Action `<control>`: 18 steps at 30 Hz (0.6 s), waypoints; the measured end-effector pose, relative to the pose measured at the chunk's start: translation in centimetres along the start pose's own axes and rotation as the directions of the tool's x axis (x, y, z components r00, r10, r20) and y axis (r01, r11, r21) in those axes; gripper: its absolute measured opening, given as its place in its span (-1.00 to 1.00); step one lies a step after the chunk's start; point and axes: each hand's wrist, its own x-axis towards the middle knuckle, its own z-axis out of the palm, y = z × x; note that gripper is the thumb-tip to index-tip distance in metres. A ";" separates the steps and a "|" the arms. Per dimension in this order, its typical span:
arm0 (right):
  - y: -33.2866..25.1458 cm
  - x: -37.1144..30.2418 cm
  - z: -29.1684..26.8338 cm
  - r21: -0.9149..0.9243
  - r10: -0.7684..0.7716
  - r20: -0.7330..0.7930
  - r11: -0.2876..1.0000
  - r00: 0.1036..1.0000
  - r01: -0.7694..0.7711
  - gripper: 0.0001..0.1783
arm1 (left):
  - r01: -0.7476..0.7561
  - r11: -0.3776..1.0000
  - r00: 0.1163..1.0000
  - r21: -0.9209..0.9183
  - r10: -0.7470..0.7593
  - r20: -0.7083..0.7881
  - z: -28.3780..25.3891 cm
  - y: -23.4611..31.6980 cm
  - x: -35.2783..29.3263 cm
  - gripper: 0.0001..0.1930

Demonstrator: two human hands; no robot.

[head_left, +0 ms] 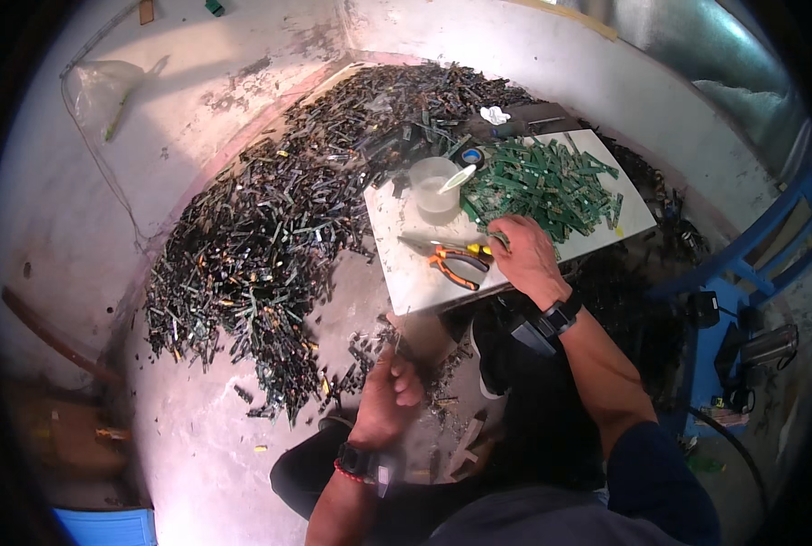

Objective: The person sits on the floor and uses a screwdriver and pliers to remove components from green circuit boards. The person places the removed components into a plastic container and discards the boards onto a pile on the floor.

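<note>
My right hand is over the near edge of a heap of narrow green circuit boards on a white board. Its thumb and fingers pinch what looks like one green strip, mostly hidden by the fingers. Just left of that hand lie orange-and-black pliers and a yellow-handled tool. Lower down and left of the board, my left hand is closed, with a thin pointed tool sticking up from its fingers. A translucent tub stands behind the pliers, a white-and-green handle leaning across it.
A large heap of dark strips covers the floor to the left and far side. A tape roll lies beside the tub, and crumpled white paper lies beyond. On the right stands a blue chair; pale walls enclose the corner.
</note>
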 end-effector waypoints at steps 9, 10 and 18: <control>-1.6 4.4 -0.4 0.555 0.382 0.159 0.728 0.910 -0.402 -0.30 | 0.143 0.981 0.989 -0.131 -0.137 0.052 -3.2 1.2 5.5 -0.63; -2.4 5.5 -0.7 0.540 0.382 0.207 0.723 0.901 -0.430 -0.30 | 0.051 0.998 0.996 -0.020 -0.050 0.071 -2.5 1.2 5.0 -0.63; -4.8 5.1 1.0 0.596 0.324 -0.077 0.773 0.943 -0.217 -0.82 | -0.029 0.983 0.997 0.181 0.042 -0.071 1.3 2.2 5.3 -0.62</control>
